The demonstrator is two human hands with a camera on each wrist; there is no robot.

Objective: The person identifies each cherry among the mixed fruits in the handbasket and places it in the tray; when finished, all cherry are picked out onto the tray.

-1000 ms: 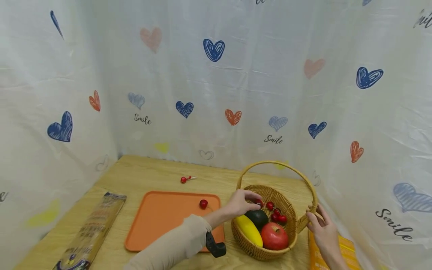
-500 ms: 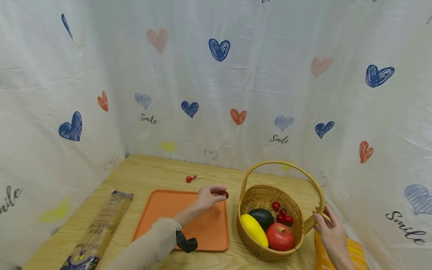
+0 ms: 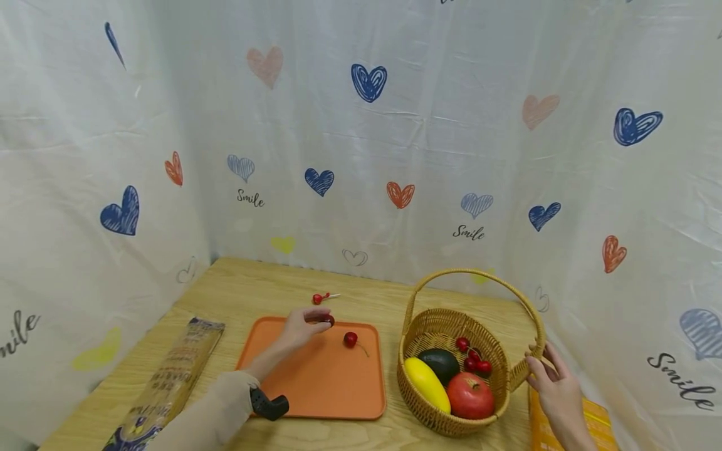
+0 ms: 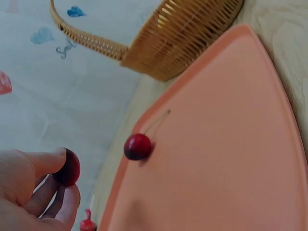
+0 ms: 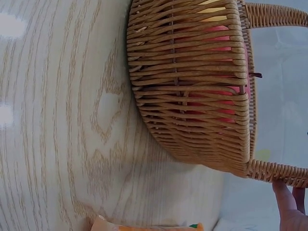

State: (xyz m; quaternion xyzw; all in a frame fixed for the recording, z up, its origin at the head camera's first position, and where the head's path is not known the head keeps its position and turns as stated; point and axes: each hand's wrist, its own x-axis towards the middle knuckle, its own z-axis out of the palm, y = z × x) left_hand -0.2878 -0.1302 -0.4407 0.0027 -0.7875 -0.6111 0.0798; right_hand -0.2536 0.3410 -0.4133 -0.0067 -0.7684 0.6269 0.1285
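Observation:
Over the back of the orange tray (image 3: 316,388), my left hand (image 3: 301,329) pinches a dark red cherry (image 4: 71,167) between thumb and fingers. Another cherry (image 3: 350,339), with its stem, lies on the tray to the right of that hand. My right hand (image 3: 555,388) grips the lower right side of the handle of the wicker basket (image 3: 425,423). Inside the basket are a long yellow fruit (image 3: 427,384), a dark avocado (image 3: 439,365), a red pomegranate (image 3: 470,396) and several cherries (image 3: 478,365).
A red lollipop-like item (image 3: 318,299) with a white stick lies behind the tray. Along the left side of the table lies a long clear package (image 3: 163,388). An orange packet (image 3: 598,423) sits under the right forearm. A heart-print curtain (image 3: 361,144) surrounds the table.
My left hand has carried a cherry out of the basket and leftward over the tray. The right hand stays at the handle. The head view has shifted slightly.

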